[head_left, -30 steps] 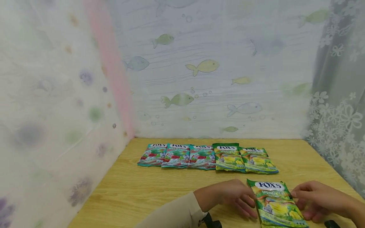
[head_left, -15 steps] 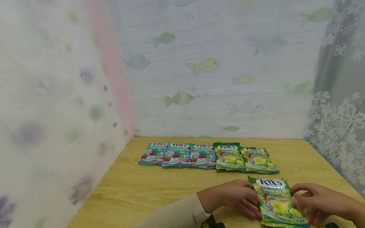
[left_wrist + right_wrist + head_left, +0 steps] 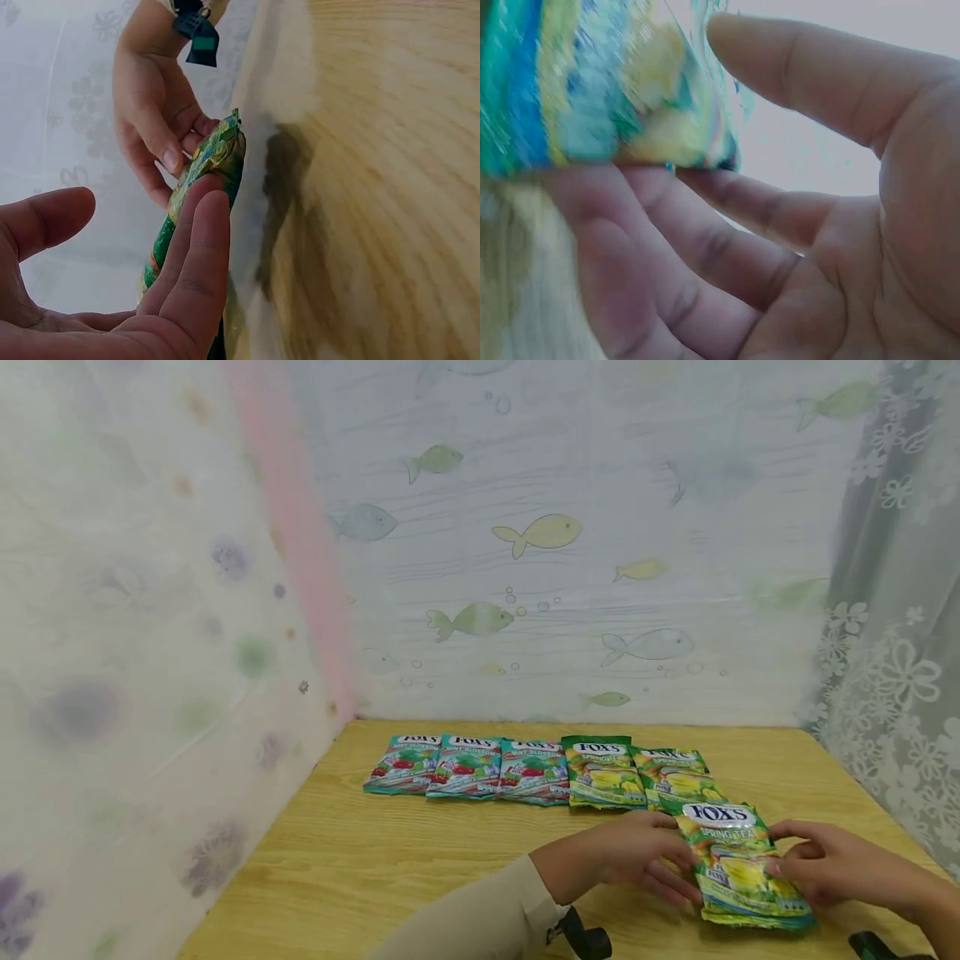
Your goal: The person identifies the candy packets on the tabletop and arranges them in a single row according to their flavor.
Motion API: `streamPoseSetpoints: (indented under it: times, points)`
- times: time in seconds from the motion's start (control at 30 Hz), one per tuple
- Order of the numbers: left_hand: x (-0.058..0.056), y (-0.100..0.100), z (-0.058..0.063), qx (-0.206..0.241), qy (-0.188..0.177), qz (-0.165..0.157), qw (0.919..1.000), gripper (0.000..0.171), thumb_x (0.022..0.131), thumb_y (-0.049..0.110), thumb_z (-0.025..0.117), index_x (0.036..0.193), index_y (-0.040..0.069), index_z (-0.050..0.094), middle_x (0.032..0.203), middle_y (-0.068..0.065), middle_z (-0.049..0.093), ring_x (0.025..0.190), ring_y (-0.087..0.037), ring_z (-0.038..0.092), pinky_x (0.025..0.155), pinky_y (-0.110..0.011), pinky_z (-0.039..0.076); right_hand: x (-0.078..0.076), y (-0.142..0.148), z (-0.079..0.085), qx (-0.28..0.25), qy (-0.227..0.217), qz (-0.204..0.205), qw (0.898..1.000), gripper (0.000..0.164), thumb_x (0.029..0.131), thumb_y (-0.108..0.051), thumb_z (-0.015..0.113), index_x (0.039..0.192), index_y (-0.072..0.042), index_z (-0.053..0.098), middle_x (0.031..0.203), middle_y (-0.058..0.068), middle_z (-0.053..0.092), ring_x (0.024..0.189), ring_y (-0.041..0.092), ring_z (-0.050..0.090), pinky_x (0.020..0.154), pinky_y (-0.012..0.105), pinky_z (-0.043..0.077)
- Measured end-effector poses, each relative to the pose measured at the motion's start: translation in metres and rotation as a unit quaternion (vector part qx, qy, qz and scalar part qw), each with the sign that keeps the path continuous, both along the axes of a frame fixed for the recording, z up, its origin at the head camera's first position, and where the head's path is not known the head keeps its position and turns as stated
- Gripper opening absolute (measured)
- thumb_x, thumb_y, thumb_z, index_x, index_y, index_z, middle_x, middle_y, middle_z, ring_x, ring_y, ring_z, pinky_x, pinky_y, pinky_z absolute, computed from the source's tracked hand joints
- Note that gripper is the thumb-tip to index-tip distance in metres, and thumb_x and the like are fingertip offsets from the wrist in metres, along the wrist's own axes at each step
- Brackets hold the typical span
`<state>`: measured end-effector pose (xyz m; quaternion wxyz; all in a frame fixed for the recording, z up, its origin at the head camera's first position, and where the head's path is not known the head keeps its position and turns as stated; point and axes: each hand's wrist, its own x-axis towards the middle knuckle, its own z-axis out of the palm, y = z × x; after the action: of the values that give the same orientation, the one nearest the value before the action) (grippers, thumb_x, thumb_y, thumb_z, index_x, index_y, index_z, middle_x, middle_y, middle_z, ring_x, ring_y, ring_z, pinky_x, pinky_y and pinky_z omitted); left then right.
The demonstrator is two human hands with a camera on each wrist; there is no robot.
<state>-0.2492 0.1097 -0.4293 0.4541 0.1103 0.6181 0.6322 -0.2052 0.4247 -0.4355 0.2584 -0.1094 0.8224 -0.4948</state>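
Note:
A green and yellow Fox's Spring Tea candy packet (image 3: 742, 872) is between the two hands in the head view, its top edge overlapping the rear packet. My right hand (image 3: 843, 868) pinches its right edge, thumb on the face and fingers underneath. Along the left edge, my left hand (image 3: 637, 856) touches it with extended fingers. In the left wrist view the thumb (image 3: 56, 217) stands away from the packet (image 3: 166, 232), which is tilted above the table over a dark shadow. The right wrist view has the packet's lower corner (image 3: 592, 82) resting over the fingers (image 3: 705, 240).
Three teal Mint Blossom packets (image 3: 465, 770) and two Spring Tea packets (image 3: 603, 774) lie in an overlapping row toward the back of the wooden table (image 3: 390, 868). A fish-patterned sheet (image 3: 525, 677) hangs behind, a flowered sheet (image 3: 150, 693) at left, a lace curtain (image 3: 900, 693) at right.
The held packet has moved away from the body, toward the row, and now overlaps the rear right packet in view. Both hands moved with it; the right thumb came onto its face.

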Motion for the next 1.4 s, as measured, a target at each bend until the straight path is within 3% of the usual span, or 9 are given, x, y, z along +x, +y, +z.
streamPoseSetpoints:
  times: [0.17,0.53,0.63,0.73,0.9,1.03,1.23,1.3,1.4]
  points:
    - [-0.008,0.007,-0.001,0.018,0.016,0.038,0.999,0.06,0.1,0.012,0.066,0.155,0.016,0.043,0.118,-0.012,0.07,0.115,-0.046,0.068,0.095,-0.057,0.057,-0.008,0.001,0.004,0.008,0.051,-0.008,0.999,0.073,0.111,-0.023,0.048,0.152,0.023,0.009,0.109,0.014,0.07,0.059,0.011,0.047,0.052,0.037,0.046]
    - [-0.02,0.027,0.0,0.029,0.083,0.119,0.989,0.062,0.094,0.012,0.073,0.151,0.026,0.051,0.115,-0.009,0.075,0.096,-0.041,0.076,0.079,-0.05,0.064,-0.014,-0.005,0.018,0.094,0.138,-0.148,0.975,0.079,0.108,-0.037,0.056,0.158,0.013,0.021,0.114,0.018,0.069,0.065,0.016,0.051,0.059,0.037,0.049]
    - [-0.022,0.031,0.002,0.037,0.106,0.135,0.9844,0.064,0.094,0.011,0.073,0.152,0.026,0.05,0.113,-0.01,0.076,0.096,-0.04,0.076,0.08,-0.05,0.064,-0.02,-0.004,0.022,0.124,0.152,-0.166,0.966,0.083,0.108,-0.043,0.054,0.156,0.016,0.022,0.133,0.036,0.059,0.085,0.018,0.062,0.066,0.034,0.053]
    - [-0.025,0.035,0.005,0.043,0.127,0.146,0.9802,0.067,0.094,0.01,0.072,0.154,0.026,0.048,0.111,-0.01,0.076,0.097,-0.04,0.076,0.083,-0.051,0.063,-0.025,-0.002,0.023,0.139,0.163,-0.182,0.96,0.085,0.107,-0.048,0.053,0.155,0.017,0.026,0.15,0.041,0.042,0.106,0.026,0.065,0.074,0.036,0.057]
    - [-0.028,0.038,0.006,0.051,0.153,0.171,0.972,0.067,0.093,0.01,0.073,0.154,0.024,0.049,0.131,-0.009,0.067,0.096,-0.036,0.076,0.086,-0.052,0.062,-0.032,-0.001,0.023,0.123,0.174,-0.212,0.954,0.088,0.105,-0.054,0.054,0.156,0.013,0.03,0.151,0.041,0.04,0.119,0.047,0.058,0.081,0.044,0.057]
    - [-0.032,0.044,0.003,0.064,0.166,0.194,0.9647,0.065,0.092,0.01,0.074,0.151,0.024,0.052,0.117,-0.004,0.071,0.097,-0.033,0.075,0.089,-0.051,0.061,-0.036,0.0,0.022,0.108,0.184,-0.232,0.949,0.091,0.104,-0.058,0.052,0.158,0.011,0.028,0.154,0.042,0.031,0.131,0.06,0.041,0.089,0.057,0.053]
    - [-0.034,0.055,0.006,0.075,0.176,0.217,0.9571,0.058,0.091,0.009,0.075,0.146,0.018,0.059,0.132,-0.002,0.068,0.104,-0.023,0.072,0.094,-0.046,0.06,-0.043,-0.005,0.02,0.081,0.197,-0.272,0.938,0.088,0.106,-0.057,0.048,0.158,0.01,0.027,0.159,0.043,0.022,0.139,0.066,0.025,0.096,0.072,0.042]
    - [-0.034,0.059,0.007,0.074,0.177,0.229,0.9542,0.054,0.091,0.008,0.075,0.143,0.015,0.062,0.133,-0.001,0.068,0.108,-0.023,0.072,0.095,-0.044,0.059,-0.045,-0.008,0.014,0.078,0.22,-0.291,0.928,0.082,0.106,-0.053,0.05,0.156,0.01,0.034,0.155,0.04,0.033,0.131,0.054,0.044,0.093,0.06,0.05]
    - [-0.035,0.064,0.006,0.077,0.172,0.244,0.9512,0.049,0.091,0.007,0.074,0.139,0.013,0.065,0.13,-0.002,0.069,0.113,-0.025,0.071,0.098,-0.042,0.058,-0.049,-0.011,0.005,0.076,0.25,-0.322,0.91,0.076,0.107,-0.049,0.052,0.153,0.011,0.041,0.146,0.036,0.046,0.102,0.012,0.06,0.079,0.033,0.056]
